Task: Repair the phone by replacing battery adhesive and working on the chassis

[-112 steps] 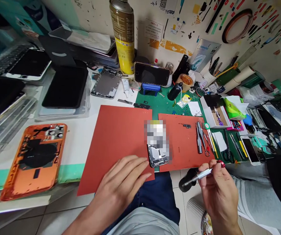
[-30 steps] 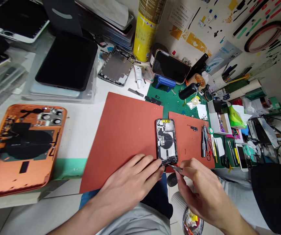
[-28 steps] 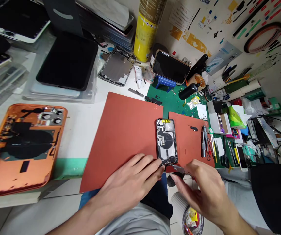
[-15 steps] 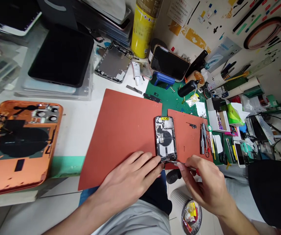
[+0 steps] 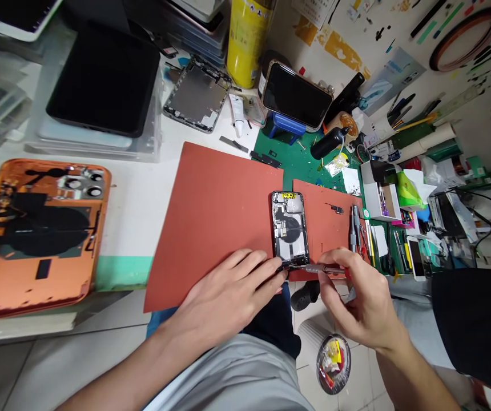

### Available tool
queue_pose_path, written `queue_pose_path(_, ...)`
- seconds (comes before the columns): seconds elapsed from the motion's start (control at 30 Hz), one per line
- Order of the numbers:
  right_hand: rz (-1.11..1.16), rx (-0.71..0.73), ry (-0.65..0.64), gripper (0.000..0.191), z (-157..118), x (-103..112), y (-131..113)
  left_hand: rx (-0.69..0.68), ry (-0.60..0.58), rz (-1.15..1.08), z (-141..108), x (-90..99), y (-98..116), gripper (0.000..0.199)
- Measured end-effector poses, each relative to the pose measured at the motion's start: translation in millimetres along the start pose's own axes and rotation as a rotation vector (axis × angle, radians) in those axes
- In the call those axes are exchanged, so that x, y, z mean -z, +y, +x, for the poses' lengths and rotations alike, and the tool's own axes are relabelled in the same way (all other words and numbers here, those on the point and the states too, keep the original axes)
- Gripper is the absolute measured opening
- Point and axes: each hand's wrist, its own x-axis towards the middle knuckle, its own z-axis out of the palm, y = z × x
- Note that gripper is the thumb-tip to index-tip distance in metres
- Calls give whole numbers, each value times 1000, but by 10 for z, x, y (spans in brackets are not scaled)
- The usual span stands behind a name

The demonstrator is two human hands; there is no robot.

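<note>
In the head view, your cluttered counter [image 5: 128, 211] met a marked wall [image 5: 395, 37]. The opened phone [image 5: 290, 228] bridged two red mats [image 5: 211, 217], long axis running away from you, yellow-marked end farthest. Your left hand [image 5: 234, 294] lay at its near left corner, grip unclear; your right hand [image 5: 359, 294], right of it, pinched a metal tool [image 5: 314, 268].

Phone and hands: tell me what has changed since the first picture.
The right hand brought its slim tool leftward to the near end of the opened phone; the left hand shifted to that end too. The tool is still held; the orange shell is unmoved.
</note>
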Motion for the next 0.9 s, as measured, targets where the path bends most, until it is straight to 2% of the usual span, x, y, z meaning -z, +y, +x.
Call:
queue_pose_path(0.37,-36,24,63,16,-81,-99,12,-2,8,2,-4,-2,5,23)
queue_pose_path(0.5,-42,-20,127,17,-105,-143,-8,-8,19,-4,3,-1,4,20)
queue_pose_path(0.6,-23,-68,162,16,-167,-160,-12,-8,14,4,17,-1,8,26)
queue_pose_path(0.67,40,-149,216,16,-229,-171,8,-10,14,9,21,-4,9,28)
queue_pose_path(0.77,208,-352,366,20,-321,-214,84,-5,18,8,13,2,5,25)
queue_pose_path(0.9,612,-663,549,34,-368,-334,218,34,58,-114,11,81,8,21)
